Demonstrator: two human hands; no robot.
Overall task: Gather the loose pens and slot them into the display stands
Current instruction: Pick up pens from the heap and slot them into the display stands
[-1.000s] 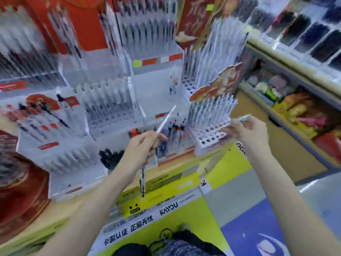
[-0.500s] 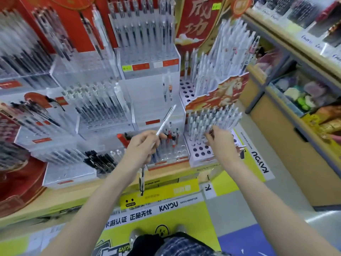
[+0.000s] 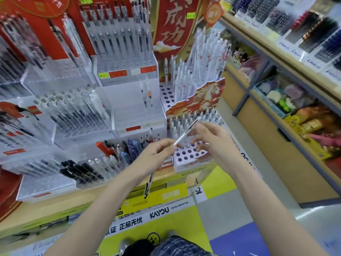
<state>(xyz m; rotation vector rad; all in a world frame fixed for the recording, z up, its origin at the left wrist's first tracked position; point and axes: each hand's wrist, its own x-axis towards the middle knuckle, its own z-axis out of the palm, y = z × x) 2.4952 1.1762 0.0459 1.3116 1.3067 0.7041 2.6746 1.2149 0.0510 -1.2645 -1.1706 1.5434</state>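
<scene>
My left hand [image 3: 156, 152] grips two pens: a white pen [image 3: 184, 134] that slants up to the right, and a dark-tipped pen [image 3: 148, 185] that hangs below the fist. My right hand [image 3: 208, 139] pinches the upper part of the white pen with thumb and fingers. Both hands hover over the low white display stand [image 3: 188, 156], whose front rows are open round holes and whose back rows hold white pens. A taller white stand [image 3: 195, 74] full of white pens rises behind it.
Clear acrylic stands [image 3: 77, 115] with black and clear pens fill the left of the shelf. Loose red, blue and black pens [image 3: 118, 148] lie in a front tray. A wooden shelf unit [image 3: 276, 126] with toys and snacks stands to the right.
My right hand left the low stand's holes and came up to take the white pen's upper end. My left hand shifted right toward the stand. The view swung left and steadied.
</scene>
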